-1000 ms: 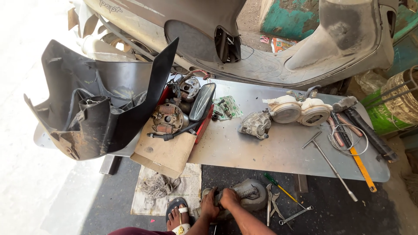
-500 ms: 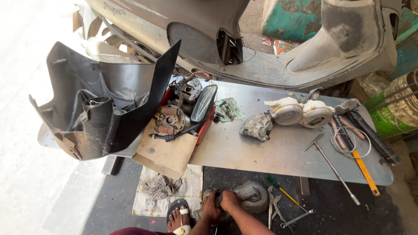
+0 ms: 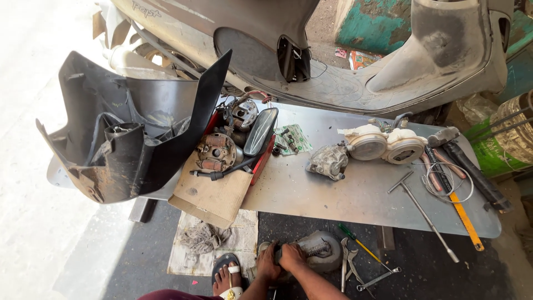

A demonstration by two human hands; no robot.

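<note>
On the floor below the table (image 3: 333,194), both hands grip one grey engine casing (image 3: 319,251): the left hand (image 3: 268,262) wraps its near edge, the right hand (image 3: 292,256) closes over its top. Beside it lie one green screwdriver (image 3: 358,241) and two spanners (image 3: 348,266). One T-wrench (image 3: 423,214), two white round housings (image 3: 386,145) and one mirror (image 3: 260,131) rest on the table.

1. A flat brown cardboard box (image 3: 214,194) hangs over the metal sheet's near edge — parts resting on it.
2. A small green-and-white printed packet (image 3: 295,138) lies flat mid-sheet, bolts on top.
3. Colourful printed paper scraps (image 3: 355,58) lie beyond the scooter — details unclear.
</note>
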